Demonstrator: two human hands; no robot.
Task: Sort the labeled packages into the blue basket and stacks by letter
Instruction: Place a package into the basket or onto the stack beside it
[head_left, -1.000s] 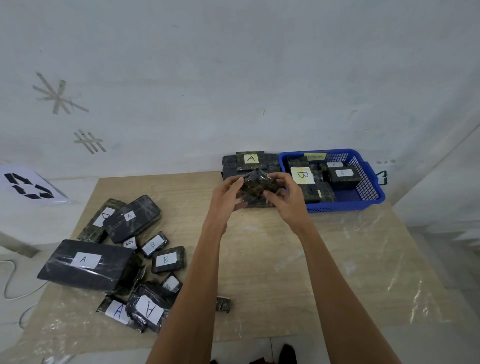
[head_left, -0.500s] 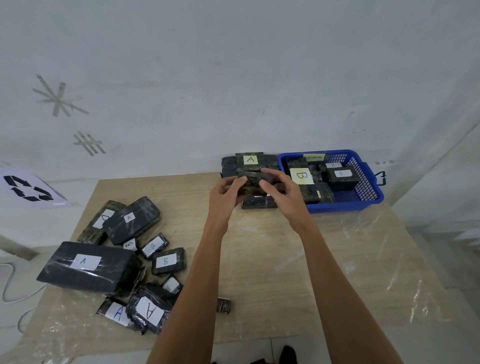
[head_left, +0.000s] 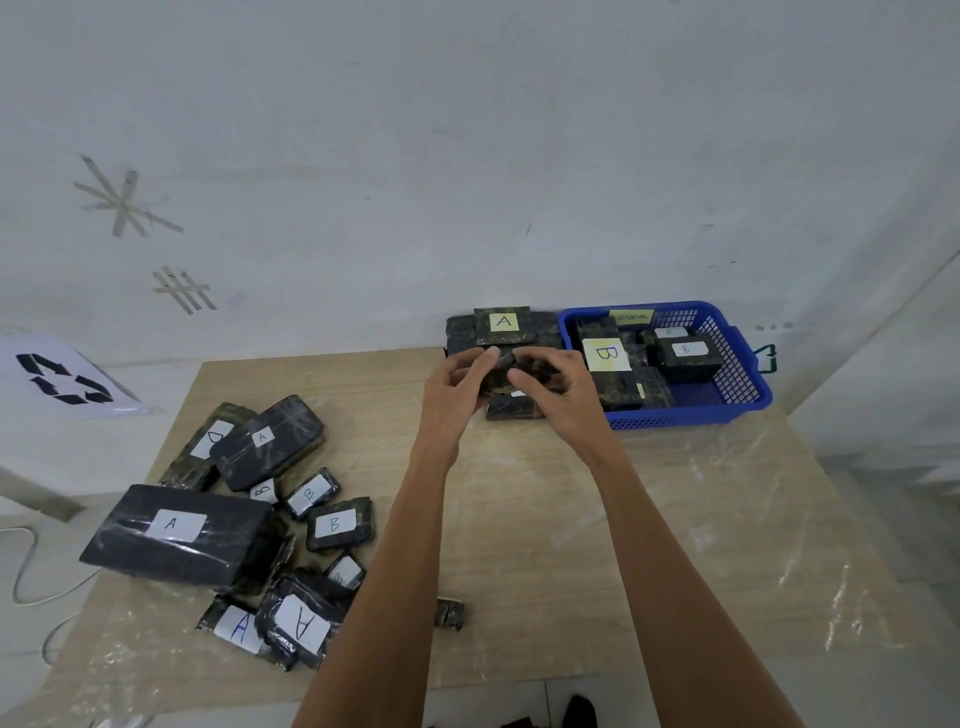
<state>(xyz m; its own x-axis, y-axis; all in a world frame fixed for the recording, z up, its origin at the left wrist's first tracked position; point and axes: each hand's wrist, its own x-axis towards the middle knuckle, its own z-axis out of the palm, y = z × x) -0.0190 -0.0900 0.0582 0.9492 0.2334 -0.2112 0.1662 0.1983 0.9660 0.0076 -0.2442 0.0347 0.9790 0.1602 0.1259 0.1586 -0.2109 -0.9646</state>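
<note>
Gripping one dark package (head_left: 537, 371), curled fingers (head_left: 485, 359) of left hand (head_left: 454, 389) and right hand (head_left: 563, 402), arms outstretched.

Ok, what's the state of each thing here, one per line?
Left hand: grips the dark wrapped package.
Right hand: grips the same package.
Dark wrapped package: held by both hands at the A-labelled stack.
Blue plastic basket: partly filled with B-labelled packages.

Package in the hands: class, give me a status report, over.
Left hand and right hand both grip one dark package. Held just in front of the A stack, beside the blue basket. Nothing blocking.
</note>
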